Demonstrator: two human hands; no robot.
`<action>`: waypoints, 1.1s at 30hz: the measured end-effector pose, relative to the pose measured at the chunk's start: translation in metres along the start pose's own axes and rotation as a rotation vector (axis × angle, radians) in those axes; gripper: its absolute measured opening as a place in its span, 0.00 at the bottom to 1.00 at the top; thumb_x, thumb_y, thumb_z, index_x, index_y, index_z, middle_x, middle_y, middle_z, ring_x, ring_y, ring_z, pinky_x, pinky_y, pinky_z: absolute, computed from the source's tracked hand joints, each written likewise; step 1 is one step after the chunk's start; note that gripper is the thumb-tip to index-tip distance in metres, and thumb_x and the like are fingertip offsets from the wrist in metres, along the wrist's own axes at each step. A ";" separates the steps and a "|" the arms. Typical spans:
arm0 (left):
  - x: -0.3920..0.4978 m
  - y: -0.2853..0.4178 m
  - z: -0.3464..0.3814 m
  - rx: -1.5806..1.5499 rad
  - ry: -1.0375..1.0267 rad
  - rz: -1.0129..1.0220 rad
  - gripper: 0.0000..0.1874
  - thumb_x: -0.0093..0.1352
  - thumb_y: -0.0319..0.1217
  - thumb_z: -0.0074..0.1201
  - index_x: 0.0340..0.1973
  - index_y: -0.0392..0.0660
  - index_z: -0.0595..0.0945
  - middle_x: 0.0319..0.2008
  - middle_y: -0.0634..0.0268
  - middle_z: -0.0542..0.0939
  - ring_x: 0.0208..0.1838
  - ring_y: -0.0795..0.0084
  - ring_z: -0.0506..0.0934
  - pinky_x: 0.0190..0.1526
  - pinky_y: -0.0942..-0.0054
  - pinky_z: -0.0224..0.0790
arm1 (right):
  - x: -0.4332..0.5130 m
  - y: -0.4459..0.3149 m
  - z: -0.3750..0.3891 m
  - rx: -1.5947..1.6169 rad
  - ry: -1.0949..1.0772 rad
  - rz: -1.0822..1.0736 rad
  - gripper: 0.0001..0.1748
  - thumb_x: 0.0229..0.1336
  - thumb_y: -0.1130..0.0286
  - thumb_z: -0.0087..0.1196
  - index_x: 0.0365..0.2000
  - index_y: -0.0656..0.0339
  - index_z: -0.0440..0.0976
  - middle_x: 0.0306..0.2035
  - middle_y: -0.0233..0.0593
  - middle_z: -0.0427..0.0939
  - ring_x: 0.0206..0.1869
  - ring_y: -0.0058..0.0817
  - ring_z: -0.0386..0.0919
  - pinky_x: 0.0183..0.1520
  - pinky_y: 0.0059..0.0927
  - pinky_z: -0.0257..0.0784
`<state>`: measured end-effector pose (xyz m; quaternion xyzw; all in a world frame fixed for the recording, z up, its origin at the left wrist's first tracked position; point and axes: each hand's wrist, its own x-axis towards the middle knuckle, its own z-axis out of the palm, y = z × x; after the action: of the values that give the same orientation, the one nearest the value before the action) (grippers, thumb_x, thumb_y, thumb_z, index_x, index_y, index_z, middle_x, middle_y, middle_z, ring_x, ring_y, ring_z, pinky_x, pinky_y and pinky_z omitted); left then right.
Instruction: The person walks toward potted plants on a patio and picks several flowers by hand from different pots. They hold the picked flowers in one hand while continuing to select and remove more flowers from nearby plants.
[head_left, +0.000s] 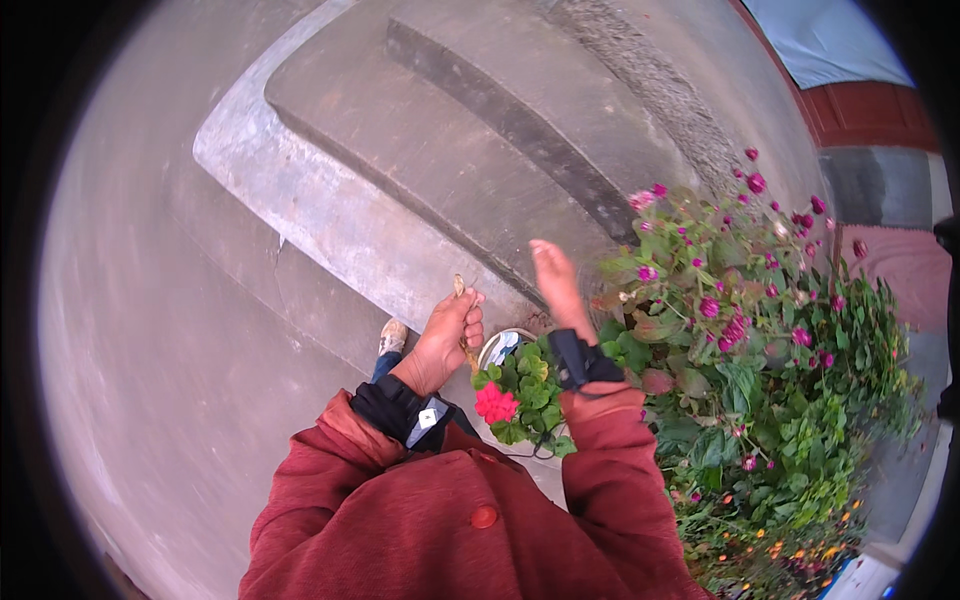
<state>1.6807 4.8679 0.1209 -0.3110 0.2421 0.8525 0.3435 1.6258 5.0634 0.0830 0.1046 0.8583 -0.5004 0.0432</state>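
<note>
My left hand (448, 330) is closed around dried plant matter (459, 283), a pale brown withered leaf or stem whose ends stick out above and below the fist. To its right, my right hand (555, 277) is raised over the steps, somewhat blurred; I see nothing in it, and its fingers look close together. Just below the hands is a potted geranium with green leaves (534, 390) and a red flower head (495, 403). Behind it shows the rim of a round white container (491, 346) with something white and blue inside.
Concrete steps (450, 150) rise beyond my hands, with a pale lower edge. Dense plants with magenta globe-shaped flowers (709, 306) crowd the right side, and small orange flowers (759, 534) grow lower down. My shoe (393, 336) stands on the concrete ground.
</note>
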 end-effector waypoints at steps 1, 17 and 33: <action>-0.001 0.001 -0.008 -0.008 -0.017 -0.003 0.08 0.69 0.36 0.43 0.32 0.45 0.69 0.15 0.75 0.58 0.17 0.83 0.55 0.17 0.83 0.48 | 0.014 0.006 -0.007 -0.050 0.029 -0.010 0.16 0.59 0.63 0.43 0.40 0.65 0.72 0.38 0.44 0.76 0.43 0.31 0.73 0.48 0.29 0.65; 0.009 0.009 -0.112 -0.179 0.132 -0.038 0.09 0.68 0.37 0.43 0.34 0.46 0.69 0.16 0.75 0.59 0.16 0.83 0.56 0.17 0.82 0.48 | 0.062 0.043 -0.194 -0.173 0.382 0.273 0.17 0.58 0.63 0.43 0.45 0.61 0.70 0.46 0.36 0.72 0.49 0.28 0.67 0.51 0.32 0.60; 0.016 0.016 -0.118 -0.133 0.156 -0.030 0.09 0.69 0.37 0.42 0.33 0.45 0.69 0.15 0.76 0.58 0.15 0.84 0.55 0.16 0.83 0.48 | 0.045 0.044 -0.190 -1.481 -0.118 0.236 0.08 0.46 0.72 0.49 0.31 0.60 0.73 0.31 0.50 0.76 0.37 0.47 0.74 0.41 0.43 0.67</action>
<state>1.7030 4.7908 0.0317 -0.4021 0.2064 0.8346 0.3149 1.5971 5.2556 0.1320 0.1123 0.9499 0.2109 0.2015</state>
